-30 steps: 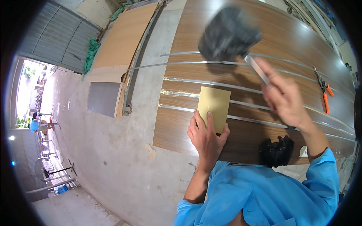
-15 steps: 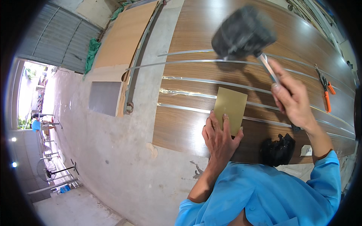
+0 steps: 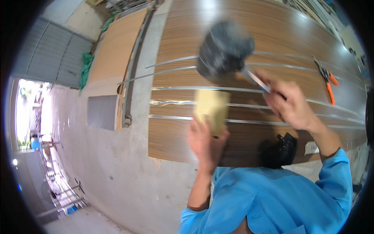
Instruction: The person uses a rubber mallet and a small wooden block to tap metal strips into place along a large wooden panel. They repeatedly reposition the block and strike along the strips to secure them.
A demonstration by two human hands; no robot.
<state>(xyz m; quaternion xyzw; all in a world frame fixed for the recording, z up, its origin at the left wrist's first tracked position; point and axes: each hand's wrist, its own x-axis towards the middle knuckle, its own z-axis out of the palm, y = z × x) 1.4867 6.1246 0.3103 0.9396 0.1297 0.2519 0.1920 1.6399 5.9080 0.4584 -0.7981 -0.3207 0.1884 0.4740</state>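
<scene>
"Mallet (image 3: 224,48) up over the table (image 3: 175,140), head pointing away and left, blurred on my feed! Its long axis slants back down the handle (image 3: 255,79) to the right hand (image 3: 290,103)."

"And the fingers there?"

"Wrapped round the handle, closed firmly. Now I've got the left hand (image 3: 208,140) on the yellowish block (image 3: 213,107): blurred, but fingers bent over its near end, thumb at its right side, gripping it."

"How does the block lie?"

"Long axis running away from the shirt (image 3: 272,191), crosswise over the two nearest strips (image 3: 171,117). Its far end sits near the third strip."

"Surface, room?"

"Brown wood grain, glossy at the far side, metal strips running left to right. Orange-handled pliers (image 3: 324,75) lie over on the right. Off left I see a grey floor (image 3: 117,167), a tan board (image 3: 113,50), a grey metal wall (image 3: 46,54) and a bright doorway (image 3: 35,113)."

"Containers?"

"Something black and crumpled, looks like a bag (image 3: 277,152), at the table's near edge, just beside the shirt. What's inside, I can't tell from here."
</scene>
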